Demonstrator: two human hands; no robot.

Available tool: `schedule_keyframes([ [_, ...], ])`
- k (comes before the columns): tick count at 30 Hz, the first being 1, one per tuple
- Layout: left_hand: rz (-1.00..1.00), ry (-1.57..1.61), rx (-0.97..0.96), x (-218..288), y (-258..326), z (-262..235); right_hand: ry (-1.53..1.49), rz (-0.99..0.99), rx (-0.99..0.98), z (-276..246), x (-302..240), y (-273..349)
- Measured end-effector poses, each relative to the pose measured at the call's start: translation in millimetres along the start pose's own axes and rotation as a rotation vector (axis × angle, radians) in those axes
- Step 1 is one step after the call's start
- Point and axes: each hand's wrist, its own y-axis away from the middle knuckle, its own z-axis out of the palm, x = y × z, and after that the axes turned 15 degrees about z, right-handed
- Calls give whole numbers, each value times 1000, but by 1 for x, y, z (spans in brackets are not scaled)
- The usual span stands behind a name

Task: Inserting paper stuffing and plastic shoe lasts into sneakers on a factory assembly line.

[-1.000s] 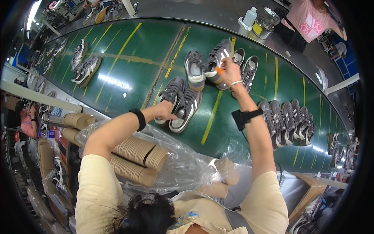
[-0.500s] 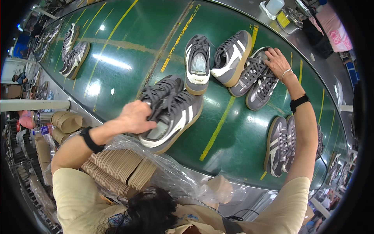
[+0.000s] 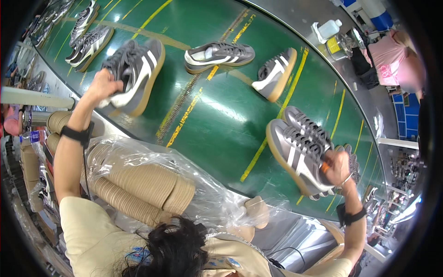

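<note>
My left hand (image 3: 105,87) is closed on the collars of a pair of grey-and-white sneakers (image 3: 143,76) with tan soles, held over the left part of the green belt (image 3: 217,134). At the right, my right hand (image 3: 337,167) grips another such pair of sneakers (image 3: 297,152) by the heel ends, toes pointing away to the far left. A small orange patch shows beside its fingers. Between the hands, farther off, lie a single sneaker (image 3: 219,57) turned sideways and another sneaker (image 3: 277,76) with its toe pointing away.
More sneakers (image 3: 90,46) stand at the far left, and others (image 3: 353,159) partly behind my right hand. Nested brown molded inserts (image 3: 138,184) in clear plastic lie along the near edge. Across the belt are a white bottle (image 3: 330,30) and a person in pink (image 3: 387,57).
My left hand has carried its pair away to the left. My right hand has come nearer, bringing its pair toward me and turning it. The single middle sneaker now lies sideways.
</note>
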Motion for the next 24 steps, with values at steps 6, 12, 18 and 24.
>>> schedule_keyframes([
  [6,-279,-154,117,-47,-52,-5,-330,-42,68,19,-153,11],
  [12,198,832,505,-37,-54,6,-507,-81,317,48,-296,-102],
  [18,233,658,231,-7,-88,21,-605,-201,430,74,-296,-182],
  [24,871,268,416,72,-109,84,684,-85,159,136,-153,-210],
])
